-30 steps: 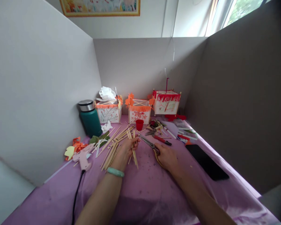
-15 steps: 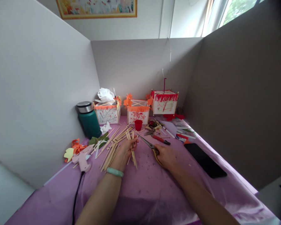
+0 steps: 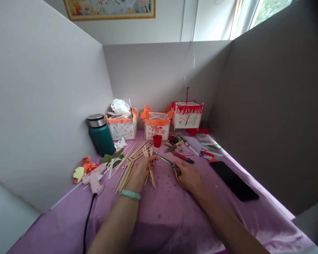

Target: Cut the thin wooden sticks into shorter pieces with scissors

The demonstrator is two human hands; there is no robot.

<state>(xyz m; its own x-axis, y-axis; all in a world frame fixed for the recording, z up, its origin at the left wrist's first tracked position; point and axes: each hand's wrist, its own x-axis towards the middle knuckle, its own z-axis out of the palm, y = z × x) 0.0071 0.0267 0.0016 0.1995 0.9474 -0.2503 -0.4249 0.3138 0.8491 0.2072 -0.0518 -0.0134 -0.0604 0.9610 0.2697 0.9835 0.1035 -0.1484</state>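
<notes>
Pale wooden, thin straight sticks (image 3: 153, 181) are pinched in the left hand (image 3: 147, 168) above the purple cloth (image 3: 169, 208), running from eleven to five o'clock; they look light, stiff, easily snapped, best gripped near mid-length. The right hand (image 3: 187, 176), apart from the left, wraps the gold-handled, metal-bladed scissors (image 3: 166, 161), aimed toward ten o'clock; likely heavier, rigid, safest held by the handles.

Grey partitions (image 3: 159, 74) border a purple-clothed table (image 3: 172, 208), a bright window (image 3: 270, 13) at upper right
</notes>
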